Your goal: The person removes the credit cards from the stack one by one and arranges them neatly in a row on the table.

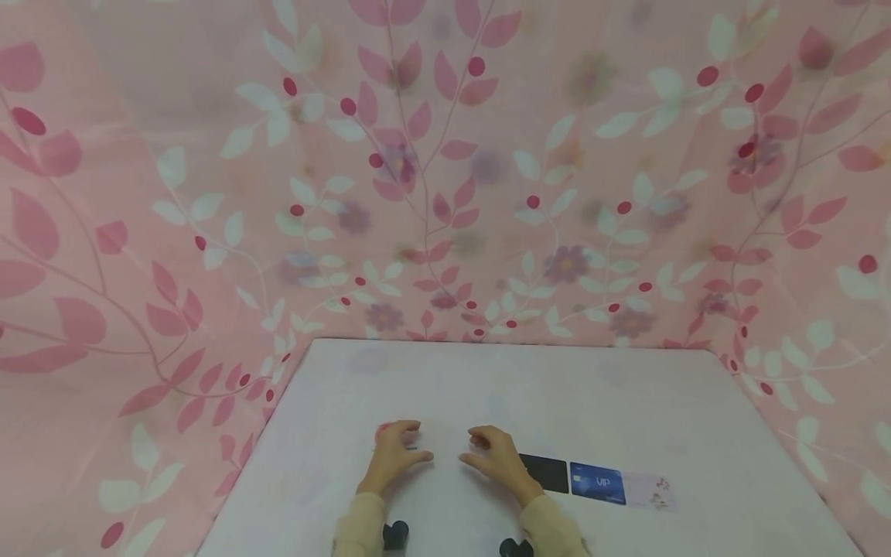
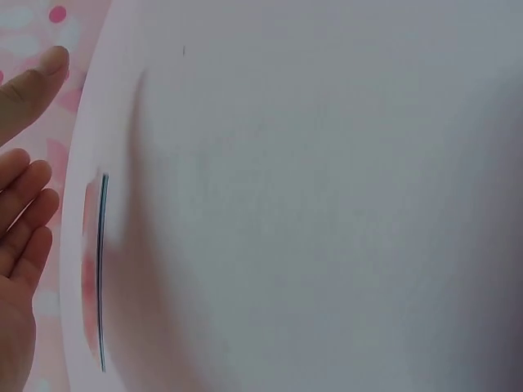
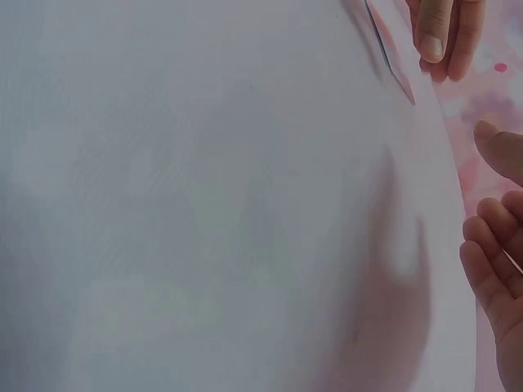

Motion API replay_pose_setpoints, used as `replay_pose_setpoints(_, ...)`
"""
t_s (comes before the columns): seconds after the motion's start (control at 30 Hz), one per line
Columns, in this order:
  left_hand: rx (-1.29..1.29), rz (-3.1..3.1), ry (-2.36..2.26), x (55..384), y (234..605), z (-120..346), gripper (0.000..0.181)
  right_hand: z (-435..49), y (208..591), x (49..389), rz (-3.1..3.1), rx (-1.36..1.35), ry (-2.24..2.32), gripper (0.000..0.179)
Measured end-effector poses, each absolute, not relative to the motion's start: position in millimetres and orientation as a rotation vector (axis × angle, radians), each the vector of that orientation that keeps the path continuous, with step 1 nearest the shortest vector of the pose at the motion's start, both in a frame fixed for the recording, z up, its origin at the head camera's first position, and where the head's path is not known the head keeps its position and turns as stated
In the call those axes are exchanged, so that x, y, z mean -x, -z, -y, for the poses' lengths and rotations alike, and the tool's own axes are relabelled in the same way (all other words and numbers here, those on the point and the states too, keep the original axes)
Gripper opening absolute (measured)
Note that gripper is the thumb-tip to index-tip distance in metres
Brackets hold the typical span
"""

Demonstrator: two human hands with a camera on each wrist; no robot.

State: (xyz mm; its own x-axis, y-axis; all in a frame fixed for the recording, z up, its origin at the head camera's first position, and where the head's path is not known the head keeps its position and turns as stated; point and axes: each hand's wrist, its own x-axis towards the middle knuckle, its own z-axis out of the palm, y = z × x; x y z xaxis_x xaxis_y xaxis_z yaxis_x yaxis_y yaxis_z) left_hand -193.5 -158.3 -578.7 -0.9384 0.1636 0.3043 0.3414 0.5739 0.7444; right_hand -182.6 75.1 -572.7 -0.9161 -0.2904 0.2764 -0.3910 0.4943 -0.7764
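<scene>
My left hand (image 1: 394, 458) hovers left of the table's middle, thumb and gently bent fingers apart with nothing between them. Just behind it, partly covered by the fingers in the head view, is a flat reddish-pink piece (image 1: 381, 430). In the left wrist view this flat piece (image 2: 91, 278) shows a thin dark edge and lies on the white surface. My right hand (image 1: 500, 463) faces the left one across a gap, thumb and fingers likewise parted and holding nothing. Nearest to it, beside the wrist, is a black card (image 1: 548, 473), partly hidden by the hand.
Right of the black card, a blue card marked VIP (image 1: 598, 483) and a pale floral card (image 1: 650, 492) continue the row. All lie on a white table (image 1: 557, 387). A pink leaf-patterned curtain (image 1: 445, 193) surrounds its back and sides.
</scene>
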Motion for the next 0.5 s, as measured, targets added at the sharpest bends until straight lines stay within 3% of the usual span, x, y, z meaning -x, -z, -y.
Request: replay_pose_setpoints(0.5,0.229,2.612,1.204,195.8,595.2,192.1,0.069,-39.9,573.9,202.5,2.571,-0.762,-1.397,0.042)
